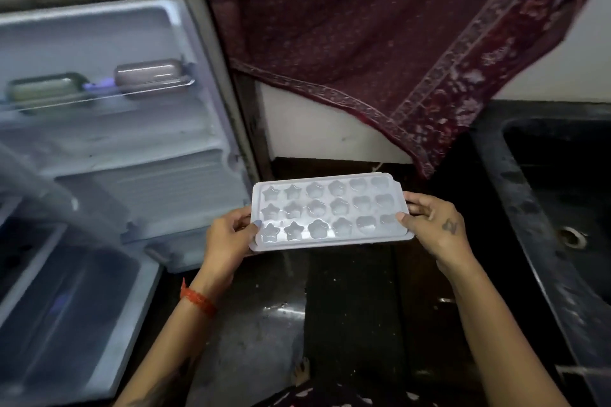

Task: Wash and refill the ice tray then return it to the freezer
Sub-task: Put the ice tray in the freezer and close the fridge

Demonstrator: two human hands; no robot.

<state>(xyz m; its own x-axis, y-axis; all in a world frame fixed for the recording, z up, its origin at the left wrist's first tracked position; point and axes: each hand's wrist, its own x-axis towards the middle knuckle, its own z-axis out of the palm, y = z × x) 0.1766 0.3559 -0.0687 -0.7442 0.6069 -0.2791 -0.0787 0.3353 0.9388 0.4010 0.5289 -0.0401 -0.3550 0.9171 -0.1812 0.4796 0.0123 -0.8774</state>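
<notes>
Hands: left hand (228,235) and right hand (433,225) grip ice tray (327,211) ends; freezer (109,129) open

Left: open fridge door (132,129), its shelf rail (99,96) and two small boxes (148,74) blocking the upper pocket; lower pocket (158,195) free.
Far left: blurred grey edge (39,188) across the opening; compartment behind hard to read.
Centre: tray (327,211) held level over dark floor (347,307), gripped at both ends by left hand (231,235) and right hand (436,225); open air below and ahead.
Above: maroon cloth (380,26) hanging low, its hem just beyond the tray's far edge.
Right: black sink (562,192), rim near the right hand, basin open.
Between door and sink: narrow gap, filled by the tray and arms.
</notes>
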